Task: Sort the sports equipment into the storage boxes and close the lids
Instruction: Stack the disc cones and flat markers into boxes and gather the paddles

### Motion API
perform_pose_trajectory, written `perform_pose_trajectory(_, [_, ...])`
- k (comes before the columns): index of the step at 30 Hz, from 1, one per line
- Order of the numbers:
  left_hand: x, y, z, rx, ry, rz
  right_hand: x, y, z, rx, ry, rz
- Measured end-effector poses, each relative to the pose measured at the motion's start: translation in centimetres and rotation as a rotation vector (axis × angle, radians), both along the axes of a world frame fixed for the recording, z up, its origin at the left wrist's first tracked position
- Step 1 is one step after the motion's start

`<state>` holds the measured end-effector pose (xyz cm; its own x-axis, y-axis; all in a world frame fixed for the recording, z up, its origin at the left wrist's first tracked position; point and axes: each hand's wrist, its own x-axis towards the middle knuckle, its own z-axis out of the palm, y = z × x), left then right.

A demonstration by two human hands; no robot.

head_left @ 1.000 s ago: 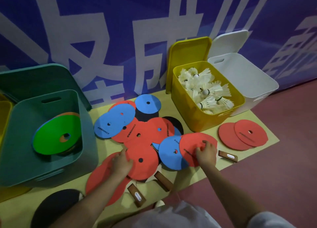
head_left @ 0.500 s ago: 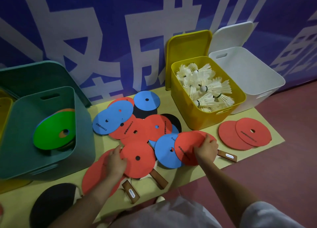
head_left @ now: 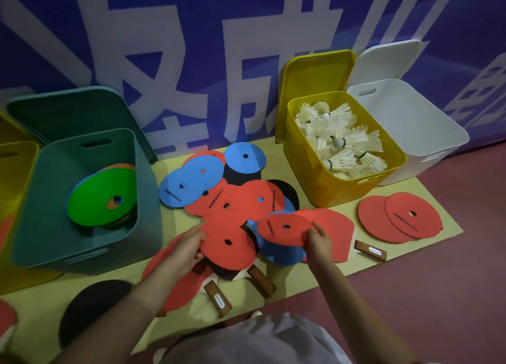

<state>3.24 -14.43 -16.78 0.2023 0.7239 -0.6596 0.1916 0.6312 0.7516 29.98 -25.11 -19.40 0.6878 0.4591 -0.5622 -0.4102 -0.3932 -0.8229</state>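
On mat: discs still scattered, lids open; left hand and right hand each grip, apparently, one red disc.

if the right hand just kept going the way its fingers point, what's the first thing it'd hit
The right hand, pinching a red disc, points up and left toward the pile. It would probably meet the overlapping red discs in the middle first, though depth is unclear from this one view.
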Motion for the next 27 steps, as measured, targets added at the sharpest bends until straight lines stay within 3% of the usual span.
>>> perform_pose_trajectory(3, [-1.2,1.0,2.1,0.185,-0.034,0.109,-1.2,1.7,1.8,0.125,0.130,-0.034])
perform_pose_trajectory(10, [-5.5,1.9,8.2,0.521,-0.150,0.224,-8.7,6.1,6.3,0.390,0.222,0.253])
perform_pose_trajectory(15, [-13.3,4.0,10.6,0.610,-0.125,0.219,-16.5,10.4,8.1,0.513,0.363,0.273])
perform_pose_trajectory(22, [-27.5,8.3,11.4,0.668,-0.042,0.446,-29.8,13.1,9.5,0.527,0.279,0.393])
perform_pose_trajectory(27, [-36.4,11.1,10.0,0.714,0.071,0.631,-36.4,15.1,11.4,0.509,0.024,0.297])
